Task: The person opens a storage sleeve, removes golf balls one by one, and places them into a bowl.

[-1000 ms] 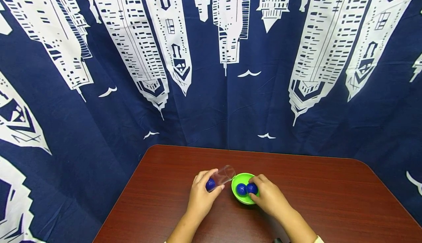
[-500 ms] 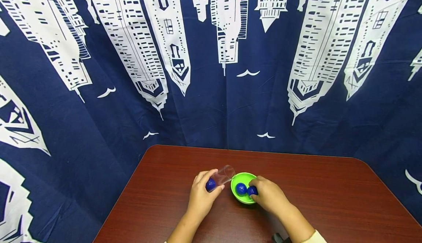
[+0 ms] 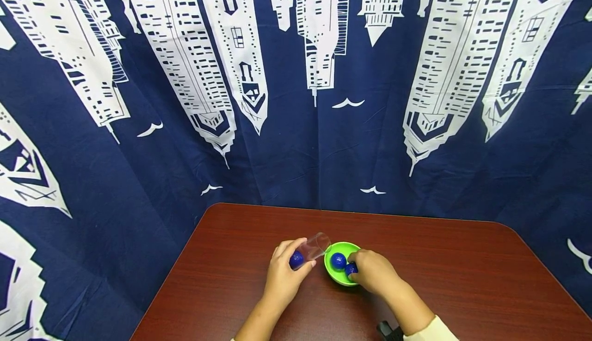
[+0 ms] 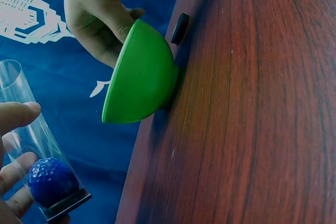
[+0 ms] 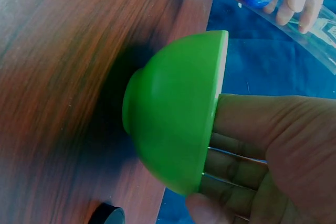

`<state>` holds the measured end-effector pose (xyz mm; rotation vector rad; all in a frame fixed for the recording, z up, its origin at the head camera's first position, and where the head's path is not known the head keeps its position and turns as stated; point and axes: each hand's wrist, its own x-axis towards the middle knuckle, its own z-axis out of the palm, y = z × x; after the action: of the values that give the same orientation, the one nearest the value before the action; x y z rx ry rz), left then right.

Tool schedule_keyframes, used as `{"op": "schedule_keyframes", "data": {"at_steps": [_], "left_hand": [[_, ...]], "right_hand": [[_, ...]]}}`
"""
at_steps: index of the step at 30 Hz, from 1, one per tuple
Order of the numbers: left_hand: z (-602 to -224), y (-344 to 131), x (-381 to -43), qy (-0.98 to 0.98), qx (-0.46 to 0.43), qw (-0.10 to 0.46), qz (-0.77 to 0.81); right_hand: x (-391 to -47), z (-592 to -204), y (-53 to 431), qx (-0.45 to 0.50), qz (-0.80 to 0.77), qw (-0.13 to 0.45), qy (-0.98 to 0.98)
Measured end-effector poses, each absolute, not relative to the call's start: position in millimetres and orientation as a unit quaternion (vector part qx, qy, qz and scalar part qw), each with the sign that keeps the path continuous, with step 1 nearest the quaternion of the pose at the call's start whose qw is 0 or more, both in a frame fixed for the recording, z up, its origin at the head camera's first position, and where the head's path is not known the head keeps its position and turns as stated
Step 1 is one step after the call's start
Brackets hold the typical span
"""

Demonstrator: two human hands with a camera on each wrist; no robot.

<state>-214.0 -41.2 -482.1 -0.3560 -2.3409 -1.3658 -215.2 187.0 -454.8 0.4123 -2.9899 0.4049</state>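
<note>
My left hand grips a clear tube, tilted with its mouth toward the bowl. At the tube's dark bottom end sits a blue golf ball with a dimpled surface. The green bowl stands on the table right beside the tube's mouth. Inside it, my right hand pinches a second blue ball between thumb and fingers. A third blue ball lies in the bowl, left of my fingertips. Both wrist views show the bowl's outer side, which hides the balls in it.
The brown wooden table stretches out on both sides of the hands. A small black round piece lies on it close to the bowl. Behind the table hangs a dark blue cloth printed with white buildings. A black object shows by the right wrist.
My right hand has moved slightly down toward the near side of the bowl, with its ball lowered along. The loose ball has shifted a little. The left hand and tube have barely moved.
</note>
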Motion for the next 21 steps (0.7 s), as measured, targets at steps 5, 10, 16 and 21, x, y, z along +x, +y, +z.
{"op": "schedule_keyframes", "data": {"at_steps": [5, 10, 16, 21], "left_hand": [[-481.6, -42.1, -213.8, -0.84, -0.125, 0.203, -0.488], [-481.7, -42.0, -213.4, -0.842, -0.126, 0.205, -0.483], [-482.0, -41.9, -214.0, -0.84, -0.125, 0.207, -0.487], [-482.4, -41.9, -214.5, -0.839, -0.124, 0.208, -0.487]], "right_hand": [[-218.0, -456.8, 185.3, 0.129, 0.135, 0.036, -0.982], [-219.0, -457.5, 185.4, 0.13, 0.135, 0.034, -0.982], [-218.2, -458.1, 185.7, 0.128, 0.133, 0.037, -0.982], [-216.6, -459.1, 185.6, 0.126, 0.145, 0.042, -0.98]]}}
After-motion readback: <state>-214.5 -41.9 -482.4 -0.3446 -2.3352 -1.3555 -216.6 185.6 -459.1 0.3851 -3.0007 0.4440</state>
